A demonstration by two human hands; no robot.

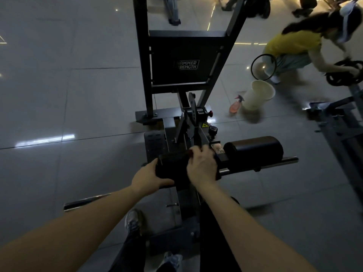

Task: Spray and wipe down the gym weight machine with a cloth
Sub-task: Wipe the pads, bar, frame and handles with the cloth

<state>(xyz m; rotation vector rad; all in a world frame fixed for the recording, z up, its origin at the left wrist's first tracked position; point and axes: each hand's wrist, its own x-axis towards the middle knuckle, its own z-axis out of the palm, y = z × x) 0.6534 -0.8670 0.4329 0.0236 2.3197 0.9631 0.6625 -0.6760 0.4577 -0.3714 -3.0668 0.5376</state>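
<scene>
black vinyl covers the near roller pad [170, 167] of the weight machine [186, 63], and both of our hands are on it. our left hand [149, 177] grasps the pad's outer end, thumb underneath and fingers wrapped over the top. our right hand [202, 165] lies over the inner end, next to the machine's centre arm, with its fingers curled over the top of the pad. we cannot tell whether a cloth sits beneath that palm. the far roller pad [253, 150] sticks out on the machine's right side. the spray bottle [235, 106] of orange liquid lies on the floor [78, 95] right of the machine, just beside a cream bucket [257, 95]. farther right of the machine, a person [290, 44] in a yellow top bends over a weight plate [343, 73].
</scene>
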